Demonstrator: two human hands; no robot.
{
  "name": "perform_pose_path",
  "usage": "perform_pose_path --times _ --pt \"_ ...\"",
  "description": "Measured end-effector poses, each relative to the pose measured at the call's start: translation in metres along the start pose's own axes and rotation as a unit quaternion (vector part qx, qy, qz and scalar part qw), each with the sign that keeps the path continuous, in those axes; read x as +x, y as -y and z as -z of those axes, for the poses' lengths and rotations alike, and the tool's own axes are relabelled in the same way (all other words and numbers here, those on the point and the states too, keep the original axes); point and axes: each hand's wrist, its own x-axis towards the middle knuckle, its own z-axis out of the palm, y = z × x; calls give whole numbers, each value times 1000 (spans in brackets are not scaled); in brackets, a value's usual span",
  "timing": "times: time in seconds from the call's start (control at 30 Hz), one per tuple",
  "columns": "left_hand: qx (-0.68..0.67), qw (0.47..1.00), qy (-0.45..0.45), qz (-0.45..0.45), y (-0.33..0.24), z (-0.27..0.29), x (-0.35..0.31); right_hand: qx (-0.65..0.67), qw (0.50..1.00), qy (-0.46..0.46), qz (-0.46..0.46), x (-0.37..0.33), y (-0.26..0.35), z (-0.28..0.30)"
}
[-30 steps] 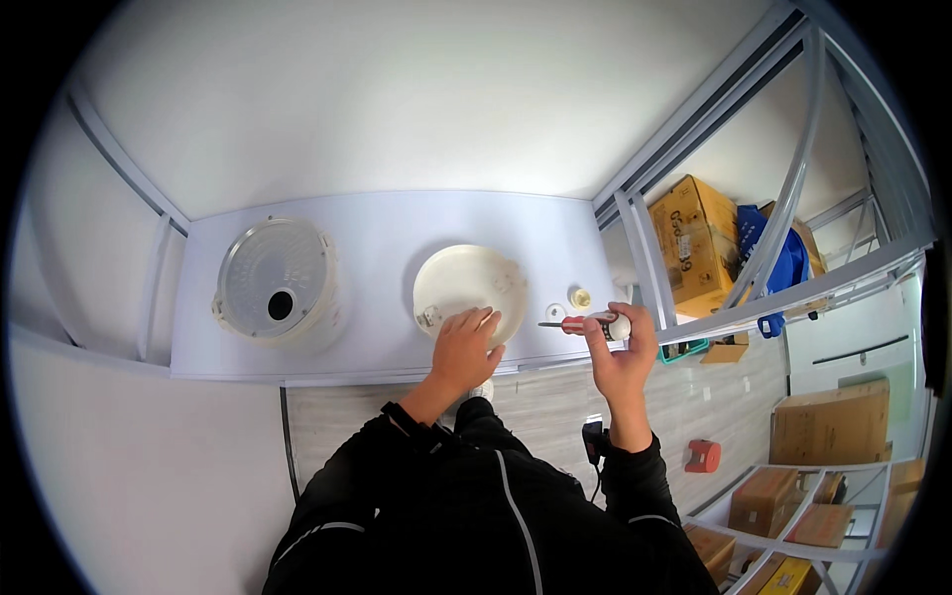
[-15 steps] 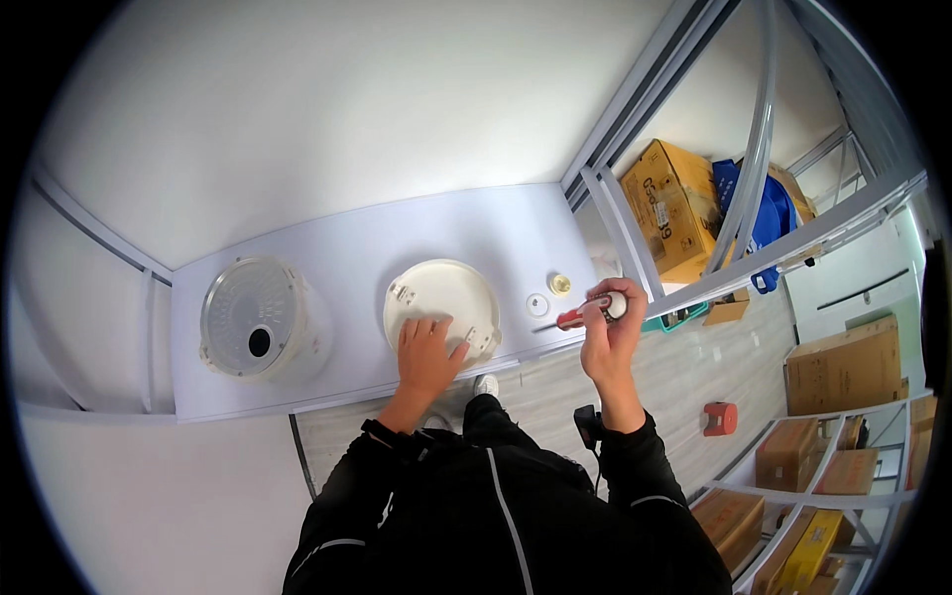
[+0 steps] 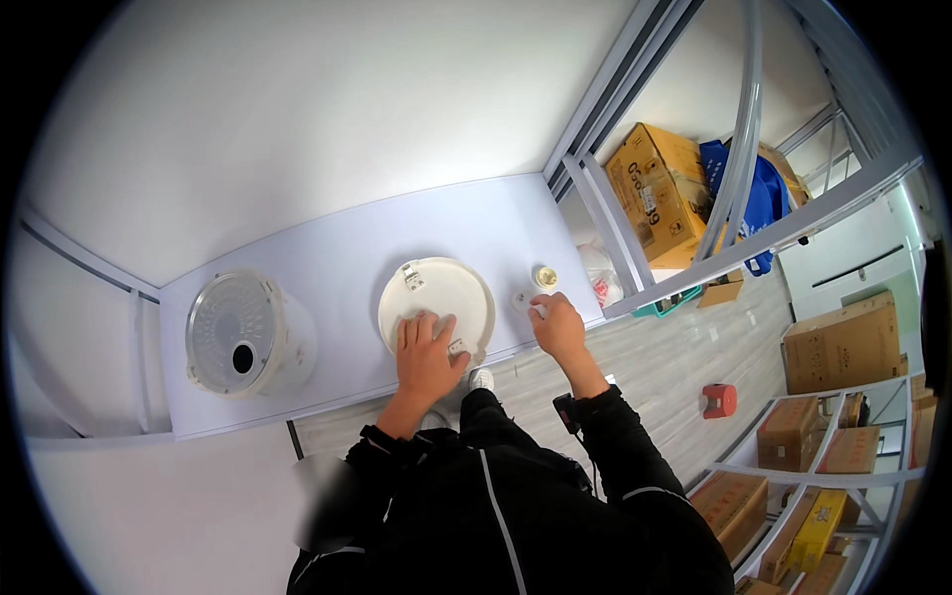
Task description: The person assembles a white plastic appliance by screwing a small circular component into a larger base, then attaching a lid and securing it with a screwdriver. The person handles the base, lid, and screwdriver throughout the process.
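Observation:
A round white cover [image 3: 466, 297] lies on the bench, with a small metal bracket [image 3: 413, 278] near its far left rim and another bracket [image 3: 456, 347] near its front. My left hand [image 3: 424, 355] rests flat on the cover's near part, fingers spread. Over the bench to the right, my right hand [image 3: 561, 331] has its fingertips pinched together above a small white disc [image 3: 522, 298]. What they hold, if anything, is too small to name. Just beyond stands a small round container [image 3: 544, 278] with something yellowish in it.
A white bucket [image 3: 297, 337] with a ridged translucent top stands on the bench's left. Grey frame posts [image 3: 603, 223] rise at the right end, beside a yellow cardboard box [image 3: 659, 193] and a blue bag [image 3: 762, 213]. A red stool [image 3: 719, 401] and shelves of boxes are farther right.
My right hand has moved left and down to the small disc. The red-handled screwdriver it held is no longer in sight. My left hand stays on the cover, which appears slightly turned.

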Motion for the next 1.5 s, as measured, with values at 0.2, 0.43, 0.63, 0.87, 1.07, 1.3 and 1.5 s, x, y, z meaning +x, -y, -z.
perform_pose_path --times 0.2,0.43,0.63,0.87,1.07,1.3,1.5 --pt "-8 1000 24 4 0 4 7 36 999 5 1 13 -3 -22" --pt "-35 997 68 27 3 10 15 16 1000 21 -16 23 -7 -37" --pt "-47 994 96 26 7 13 19 18 999 20 -25 26 -7 -42" --pt "-47 993 103 14 4 14 22 40 999 -8 -29 23 -2 -35" --pt "-48 994 101 16 2 16 21 245 964 30 102 6 40 3" --pt "-49 995 88 9 0 10 21 181 941 153 241 -9 72 -6" --pt "-43 996 80 -9 4 7 20 89 935 108 327 -18 80 -18"
